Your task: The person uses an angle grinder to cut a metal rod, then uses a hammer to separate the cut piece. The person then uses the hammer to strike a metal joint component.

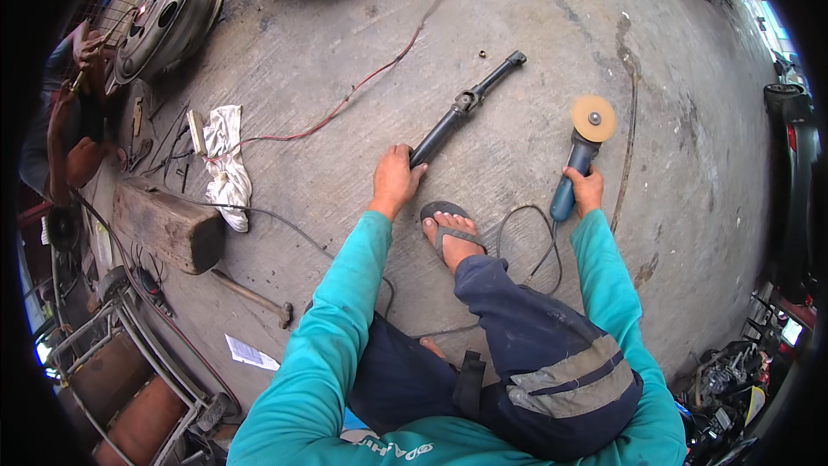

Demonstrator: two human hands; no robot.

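Note:
My left hand (394, 179) is closed around the near end of a dark steering shaft (442, 131), a metal rod with a universal joint partway along it. The shaft slants up and away to the right over the concrete. In my right hand (587, 187) is a blue angle grinder (573, 174), gripped by its body. A tan disc (593, 118) sits on the grinder's head, facing up. Whether the disc spins cannot be told. The shaft and the disc are apart. A small nut (483, 53) lies by the shaft's far end.
At left lie a wooden block (168, 223), a white rag (226, 164) and a hammer (254, 298). A red cable (379, 75) crosses the floor; the grinder's cord (552, 250) loops by my sandalled foot (453, 237). Another person's hands (86, 56) work near a wheel rim (164, 22).

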